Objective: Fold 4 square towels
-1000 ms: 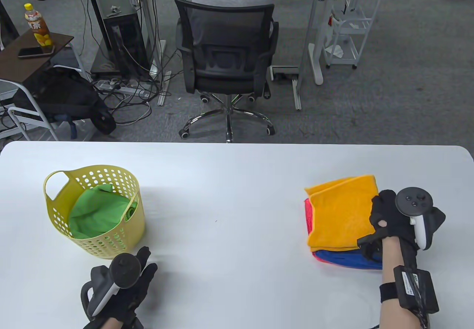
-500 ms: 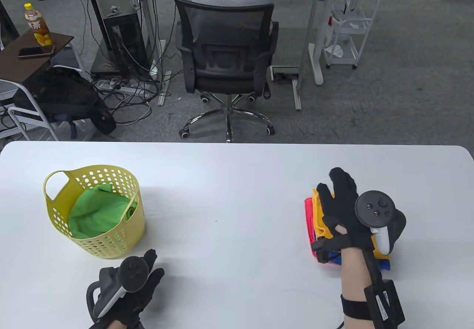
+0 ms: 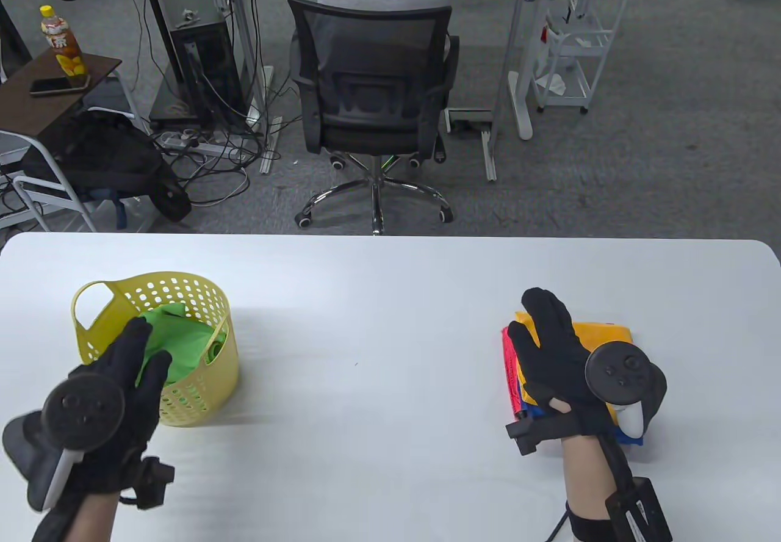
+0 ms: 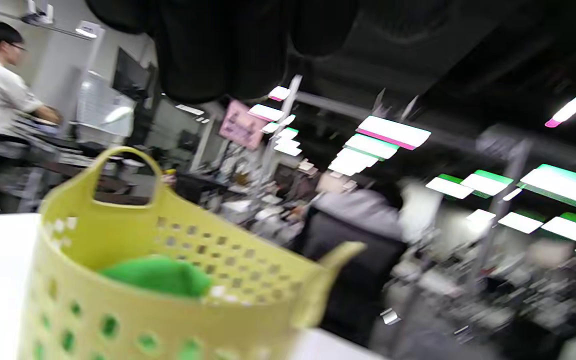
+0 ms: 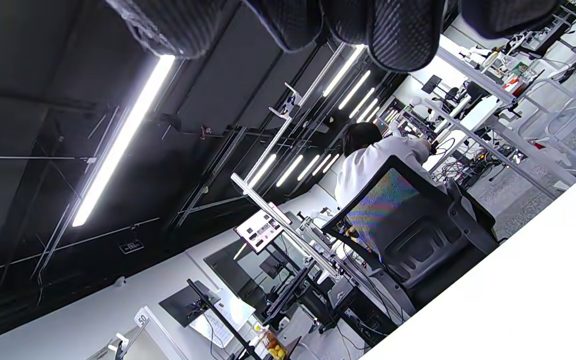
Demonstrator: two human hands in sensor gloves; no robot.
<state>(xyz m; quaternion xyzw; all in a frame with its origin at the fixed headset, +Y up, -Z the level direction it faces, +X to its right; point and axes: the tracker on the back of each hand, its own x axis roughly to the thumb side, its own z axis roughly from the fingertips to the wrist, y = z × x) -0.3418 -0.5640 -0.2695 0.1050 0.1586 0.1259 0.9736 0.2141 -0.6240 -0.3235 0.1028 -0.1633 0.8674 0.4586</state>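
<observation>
Towels first: three folded ones, stacked at about 4 o'clock on the table (image 3: 390, 298). Orange towel (image 3: 601, 333) on top, red towel (image 3: 507, 359) peeking out on the stack's left side, blue towel (image 3: 628, 435) at the bottom near the wrist. Looks like three of four done.

Green towel (image 3: 183, 346) not folded yet, lying bunched up inside the yellow basket (image 3: 207, 383) at about 8 o'clock. Seen from the left wrist view too, as a green lump (image 4: 158, 275) below the basket rim (image 4: 248, 290).

Right hand (image 3: 558, 359) lying flat on top of the stack, fingers stretched out straight and close together, holding nothing, probably pressing the pile down.

Left hand (image 3: 119, 377) over the near edge of the basket, fingers spread and pointing toward 12 o'clock, over the green cloth. Cannot tell if touching it yet. Nothing held, as far as can be seen.

Left to do, most likely: pull the green one out, fold it, put it on the pile.

Farther out, past the table at 12 o'clock: black office chair (image 3: 372, 96) with someone sitting in it, and a drink bottle (image 3: 61, 47) on a little side table at about 10 o'clock.
</observation>
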